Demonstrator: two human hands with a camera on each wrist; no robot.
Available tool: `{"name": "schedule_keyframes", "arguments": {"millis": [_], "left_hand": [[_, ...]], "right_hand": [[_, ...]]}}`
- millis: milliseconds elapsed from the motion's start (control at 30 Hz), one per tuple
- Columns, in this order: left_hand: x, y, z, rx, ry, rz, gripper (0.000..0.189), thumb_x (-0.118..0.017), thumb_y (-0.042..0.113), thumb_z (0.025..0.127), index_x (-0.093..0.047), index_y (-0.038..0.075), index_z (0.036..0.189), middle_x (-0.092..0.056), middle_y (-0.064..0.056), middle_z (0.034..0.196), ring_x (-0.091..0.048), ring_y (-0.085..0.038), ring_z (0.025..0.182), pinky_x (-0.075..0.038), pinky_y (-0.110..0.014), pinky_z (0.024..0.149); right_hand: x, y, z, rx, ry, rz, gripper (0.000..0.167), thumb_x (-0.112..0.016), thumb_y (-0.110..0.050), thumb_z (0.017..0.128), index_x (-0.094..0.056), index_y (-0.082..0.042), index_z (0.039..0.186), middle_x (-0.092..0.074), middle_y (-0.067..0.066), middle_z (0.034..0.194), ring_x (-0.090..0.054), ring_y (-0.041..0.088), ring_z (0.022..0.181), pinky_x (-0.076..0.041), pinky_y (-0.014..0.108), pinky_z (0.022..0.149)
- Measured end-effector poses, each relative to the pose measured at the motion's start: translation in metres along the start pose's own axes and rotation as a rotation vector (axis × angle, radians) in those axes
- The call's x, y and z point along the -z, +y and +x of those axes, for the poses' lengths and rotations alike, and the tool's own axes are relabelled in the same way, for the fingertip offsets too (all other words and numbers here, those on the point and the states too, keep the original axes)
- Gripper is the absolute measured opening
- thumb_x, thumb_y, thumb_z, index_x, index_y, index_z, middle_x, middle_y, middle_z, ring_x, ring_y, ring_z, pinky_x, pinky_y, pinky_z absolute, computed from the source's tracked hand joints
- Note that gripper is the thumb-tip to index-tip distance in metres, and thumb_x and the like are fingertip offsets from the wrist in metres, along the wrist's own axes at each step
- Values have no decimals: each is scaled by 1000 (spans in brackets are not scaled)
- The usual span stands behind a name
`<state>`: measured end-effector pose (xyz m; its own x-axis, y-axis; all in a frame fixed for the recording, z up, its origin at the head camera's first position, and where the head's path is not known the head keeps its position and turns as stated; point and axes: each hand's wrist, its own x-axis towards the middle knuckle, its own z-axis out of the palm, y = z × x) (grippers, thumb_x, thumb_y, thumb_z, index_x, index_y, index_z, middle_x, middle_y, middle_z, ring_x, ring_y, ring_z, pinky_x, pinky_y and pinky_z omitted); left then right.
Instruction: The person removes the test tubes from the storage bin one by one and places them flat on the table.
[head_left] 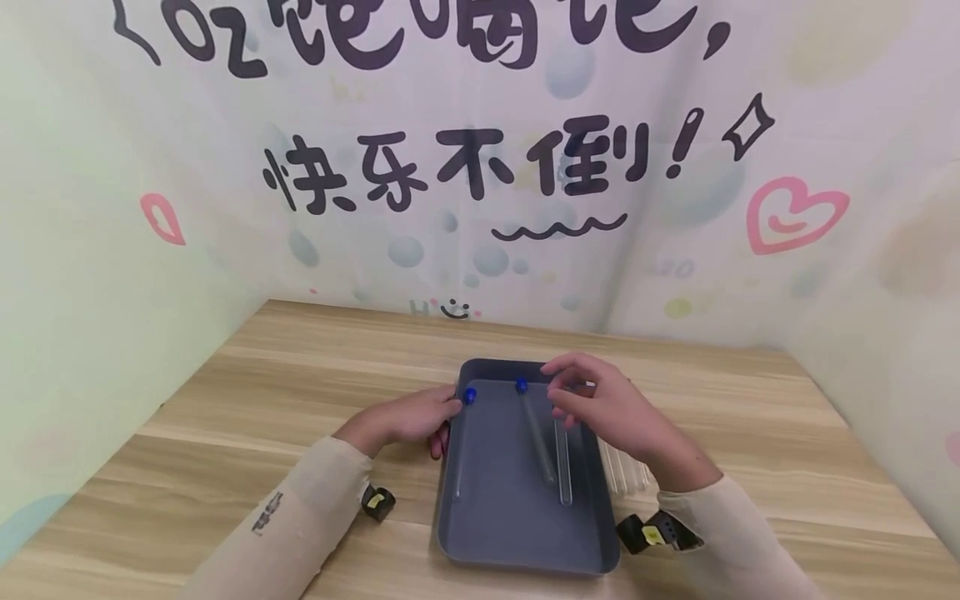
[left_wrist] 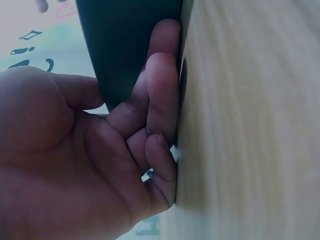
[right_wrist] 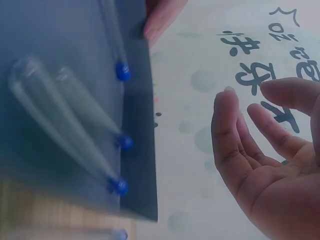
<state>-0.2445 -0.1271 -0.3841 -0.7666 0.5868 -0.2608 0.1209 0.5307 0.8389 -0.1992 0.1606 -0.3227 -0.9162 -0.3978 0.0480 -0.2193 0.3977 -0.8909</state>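
Observation:
A dark grey tray (head_left: pixel 502 529) lies on the wooden table, holding three clear test tubes with blue caps. One test tube (head_left: pixel 458 467) runs along the left wall. A second tube (head_left: pixel 538 442) slants across the middle, its lower end close to the third tube (head_left: pixel 565 471) on the right. My left hand (head_left: pixel 412 415) grips the tray's left wall, thumb at the rim and fingers bent against the outer side. Above the tray's far right corner hovers my right hand (head_left: pixel 615 408), fingers loosely bent and nothing between them. It hides the third tube's cap in the head view.
Several clear tubes (head_left: pixel 626 468) lie on the table beside the tray's right wall, partly behind my right wrist. One blue cap (right_wrist: pixel 119 234) shows there in the right wrist view. A printed cloth (head_left: pixel 450 250) hangs behind the table (head_left: pixel 247 400).

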Motion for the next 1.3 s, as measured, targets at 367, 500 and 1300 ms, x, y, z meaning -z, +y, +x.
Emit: {"name": "schedule_keyframes", "arguments": {"millis": [367, 500, 1300], "left_hand": [[1, -2, 0, 6, -10, 1, 39, -25, 17, 110, -45, 7, 141, -60, -8, 76, -59, -18, 59, -54, -30, 60], [1, -1, 0, 8, -7, 0, 40, -26, 18, 110, -43, 8, 145, -60, -7, 75, -59, -19, 59, -53, -30, 60], [2, -2, 1, 20, 0, 15, 35, -27, 19, 110, -49, 9, 136, -60, -9, 74, -59, -19, 59, -52, -29, 61]], "right_hand": [[-23, -14, 23, 13, 4, 130, 38, -61, -9, 99, -53, -3, 135, -63, 21, 114, -70, 27, 94, -61, 37, 80], [-31, -16, 31, 15, -2, 117, 36, -61, -9, 99, -54, -4, 134, -64, 19, 114, -70, 28, 94, -61, 38, 81], [-71, 4, 58, -34, -49, 204, 31, -56, -6, 101, -52, 5, 130, -59, 27, 114, -68, 21, 89, -61, 40, 81]]}}
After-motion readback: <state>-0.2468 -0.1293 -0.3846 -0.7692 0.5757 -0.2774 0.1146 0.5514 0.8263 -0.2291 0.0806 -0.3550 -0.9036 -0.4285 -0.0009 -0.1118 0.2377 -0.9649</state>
